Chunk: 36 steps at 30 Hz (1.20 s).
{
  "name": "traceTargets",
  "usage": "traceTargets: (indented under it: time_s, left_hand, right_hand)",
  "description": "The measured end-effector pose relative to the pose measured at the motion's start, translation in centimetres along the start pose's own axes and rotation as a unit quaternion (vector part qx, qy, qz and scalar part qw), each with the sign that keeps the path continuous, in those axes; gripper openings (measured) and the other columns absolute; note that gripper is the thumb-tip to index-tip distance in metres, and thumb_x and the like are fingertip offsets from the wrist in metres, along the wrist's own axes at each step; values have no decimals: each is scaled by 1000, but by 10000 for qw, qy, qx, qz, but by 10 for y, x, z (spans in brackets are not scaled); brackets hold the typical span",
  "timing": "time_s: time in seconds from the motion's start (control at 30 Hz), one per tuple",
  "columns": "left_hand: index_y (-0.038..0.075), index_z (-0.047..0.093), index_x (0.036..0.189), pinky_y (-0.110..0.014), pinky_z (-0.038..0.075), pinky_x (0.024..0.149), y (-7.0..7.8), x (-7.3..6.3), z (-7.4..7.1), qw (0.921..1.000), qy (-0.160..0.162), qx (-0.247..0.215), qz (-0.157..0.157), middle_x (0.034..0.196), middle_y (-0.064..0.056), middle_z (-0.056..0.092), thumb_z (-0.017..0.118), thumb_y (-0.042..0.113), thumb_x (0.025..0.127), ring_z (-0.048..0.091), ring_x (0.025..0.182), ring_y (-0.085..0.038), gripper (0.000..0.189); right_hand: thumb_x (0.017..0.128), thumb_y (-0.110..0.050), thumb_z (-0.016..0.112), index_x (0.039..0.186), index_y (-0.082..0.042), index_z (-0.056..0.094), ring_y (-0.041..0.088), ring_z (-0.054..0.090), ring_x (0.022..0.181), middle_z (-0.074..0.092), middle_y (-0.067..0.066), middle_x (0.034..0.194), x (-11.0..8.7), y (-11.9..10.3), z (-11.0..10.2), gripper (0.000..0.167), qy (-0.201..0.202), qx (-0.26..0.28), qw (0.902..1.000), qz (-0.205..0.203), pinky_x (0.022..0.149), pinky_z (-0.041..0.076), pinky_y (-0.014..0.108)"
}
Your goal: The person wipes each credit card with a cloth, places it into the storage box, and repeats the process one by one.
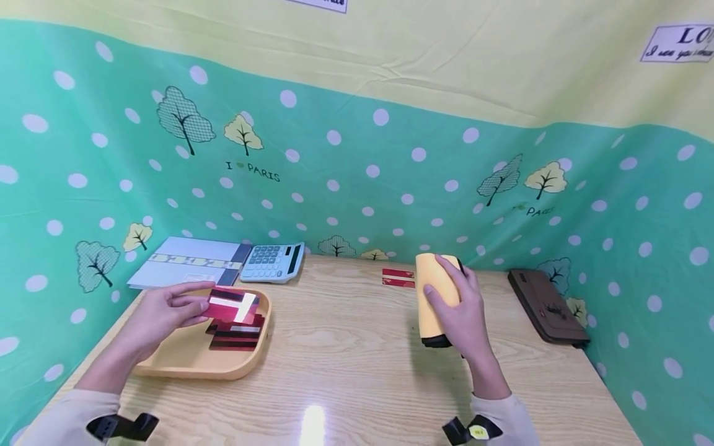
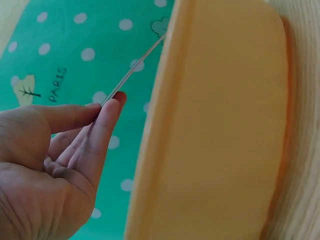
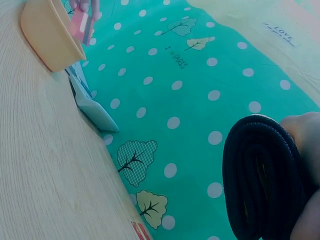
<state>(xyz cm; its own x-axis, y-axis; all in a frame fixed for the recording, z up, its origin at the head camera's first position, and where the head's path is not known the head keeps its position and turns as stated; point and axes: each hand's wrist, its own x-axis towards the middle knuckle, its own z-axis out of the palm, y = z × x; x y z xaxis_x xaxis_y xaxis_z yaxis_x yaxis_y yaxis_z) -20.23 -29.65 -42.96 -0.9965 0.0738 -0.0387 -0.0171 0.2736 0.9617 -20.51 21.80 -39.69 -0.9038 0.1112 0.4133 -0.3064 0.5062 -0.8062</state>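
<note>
My left hand (image 1: 170,310) pinches a red card (image 1: 233,303) with pale and dark stripes between thumb and fingers, above the yellow tray (image 1: 223,374). In the left wrist view the card (image 2: 132,70) shows edge-on, beside the tray wall (image 2: 225,125). Several dark red cards (image 1: 237,337) lie inside the tray. My right hand (image 1: 462,310) grips a folded yellow cloth (image 1: 435,291) with black edging, thumb across its front. Its dark layered end (image 3: 262,180) faces the right wrist camera.
Behind the tray lie a grey-white folder (image 1: 189,257) and a light blue calculator (image 1: 272,262). Red strips (image 1: 398,277) lie on the wooden table (image 1: 346,347) near the back curtain (image 1: 346,155). A brown wallet-like case (image 1: 548,306) sits at the right.
</note>
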Motion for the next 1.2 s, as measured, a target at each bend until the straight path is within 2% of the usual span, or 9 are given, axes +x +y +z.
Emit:
traceTargets:
  time_s: [0.23, 0.47, 0.73, 1.0, 1.2]
  left_hand:
    - [-12, 41, 150, -31, 66, 89, -18, 5, -2, 9989, -47, 412, -235, 122, -23, 71, 61, 1, 101, 73, 96, -4, 55]
    - [-14, 40, 150, -35, 66, 89, -26, 7, -4, 9988, -63, 342, -341, 114, -17, 73, 61, -3, 99, 74, 93, -7, 56]
    - [-12, 39, 151, -34, 66, 89, -27, 9, -5, 9976, -215, 481, -445, 124, -29, 68, 60, -3, 99, 73, 97, -8, 57]
    - [-11, 38, 152, -34, 66, 89, -25, 12, -4, 9974, -339, 364, -518, 112, -13, 73, 62, 2, 100, 74, 94, -8, 58]
    - [-11, 37, 152, -34, 65, 93, -24, 14, -4, 9970, -525, 231, -511, 111, -9, 70, 63, 1, 100, 73, 97, -8, 60]
  right_hand:
    - [95, -23, 75, 146, -36, 57, 26, 56, 93, 44, 11, 146, 1, 0, -1, 56, -4, -3, 10000, -18, 73, 54, 28]
    - [95, -22, 76, 146, -36, 57, 26, 56, 92, 44, 11, 145, 2, 1, -2, 56, 17, 23, 10000, -91, 71, 54, 28]
    - [95, -22, 76, 146, -35, 57, 26, 57, 92, 45, 11, 144, 0, 2, -5, 56, 36, 68, 10000, 7, 70, 55, 27]
    - [96, -23, 74, 146, -36, 57, 26, 56, 92, 45, 11, 143, 1, 0, -8, 55, 67, 47, 10000, 39, 71, 55, 27]
    - [96, -22, 74, 146, -34, 57, 27, 57, 94, 45, 12, 142, 2, 1, -10, 54, 91, 78, 9999, 15, 71, 55, 27]
